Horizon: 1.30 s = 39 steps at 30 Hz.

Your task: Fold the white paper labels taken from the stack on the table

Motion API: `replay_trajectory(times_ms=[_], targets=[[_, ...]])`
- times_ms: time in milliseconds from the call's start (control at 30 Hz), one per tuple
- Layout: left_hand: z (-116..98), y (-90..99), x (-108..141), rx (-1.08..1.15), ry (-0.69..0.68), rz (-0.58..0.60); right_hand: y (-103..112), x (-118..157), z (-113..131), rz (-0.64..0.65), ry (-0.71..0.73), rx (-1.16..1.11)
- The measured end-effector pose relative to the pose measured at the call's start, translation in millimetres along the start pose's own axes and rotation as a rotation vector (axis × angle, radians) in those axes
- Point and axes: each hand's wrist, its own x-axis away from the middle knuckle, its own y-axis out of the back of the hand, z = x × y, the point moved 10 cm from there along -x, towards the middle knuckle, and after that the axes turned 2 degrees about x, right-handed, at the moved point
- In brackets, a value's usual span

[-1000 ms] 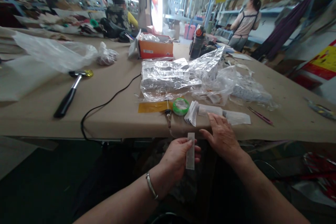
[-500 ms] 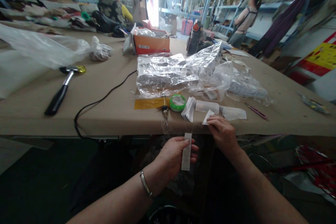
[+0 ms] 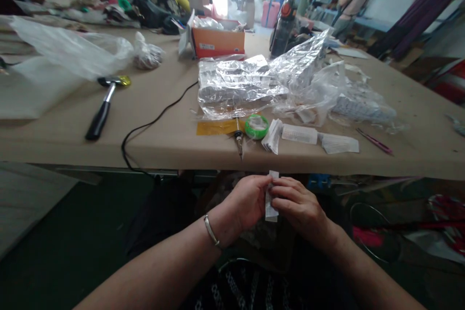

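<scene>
Just below the table's front edge, my left hand (image 3: pixel 250 201) is closed on a narrow whitish strip (image 3: pixel 271 212), held upright. My right hand (image 3: pixel 298 202) meets it from the right, its fingers pressed over the same strip and covering its middle. On the table beyond lie a fanned stack of white strips (image 3: pixel 272 136), a translucent pack of pieces (image 3: pixel 299 134) and another pale stack (image 3: pixel 339 143). Left of these are a round green container (image 3: pixel 256 127) and a soldering iron (image 3: pixel 239 140) with its tip towards me.
A hammer (image 3: pixel 103 109) and black cable lie on the left of the table (image 3: pixel 167 152). Clear plastic packaging (image 3: pixel 236 85) covers the middle, before an orange box (image 3: pixel 218 41) and a bottle (image 3: pixel 283 31). Pink tweezers (image 3: pixel 374 141) lie right. Two people are further back.
My right hand has come down from the table edge to my left hand, bringing a small white piece onto the strip. The camera view has shifted, so the table appears higher.
</scene>
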Motion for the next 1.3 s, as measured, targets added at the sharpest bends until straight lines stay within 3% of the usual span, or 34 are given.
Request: replay_trajectory(times_ms=[167, 367, 467, 567, 633, 733, 967, 1100, 1200, 1300], targets=[[-2.7, -1.2, 0.7, -0.036, -0.042, 0.048, -0.2, -2.2, 0.3, 0.028, -0.008, -0.001], [-3.7, -0.9, -5.1, -0.07, -0.079, -0.018, 11.4, -1.0, -4.4, 0.011, -0.036, -0.024], [-0.8, 2.3, -6.6, -0.155, -0.027, -0.092, 39.2, 12.5, -44.7, -0.064, -0.197, 0.118], [1.6, 4.9, -7.0, -0.219, 0.01, -0.122, 78.9, 43.2, -104.1, -0.129, -0.476, 0.516], [3.1, 4.5, -6.9, -0.218, 0.014, -0.118, 92.3, 62.8, -134.1, -0.052, -0.596, 0.74], [6.4, 6.0, -6.2, -0.211, 0.027, -0.149, 94.3, 78.2, -155.1, 0.093, -0.622, 0.851], [7.5, 2.7, -7.2, -0.238, 0.023, -0.158, 117.9, 73.2, -152.1, -0.062, -0.48, 0.73], [7.2, 5.3, -6.6, -0.255, 0.028, -0.179, 126.9, 62.1, -136.9, -0.282, -0.504, 0.53], [8.3, 6.7, -6.1, -0.253, 0.04, -0.167, 101.2, 38.0, -92.0, -0.344, -0.391, 0.307], [8.5, 3.3, -7.7, -0.181, 0.026, -0.069, 49.4, 10.3, -34.3, -0.179, -0.156, 0.128]])
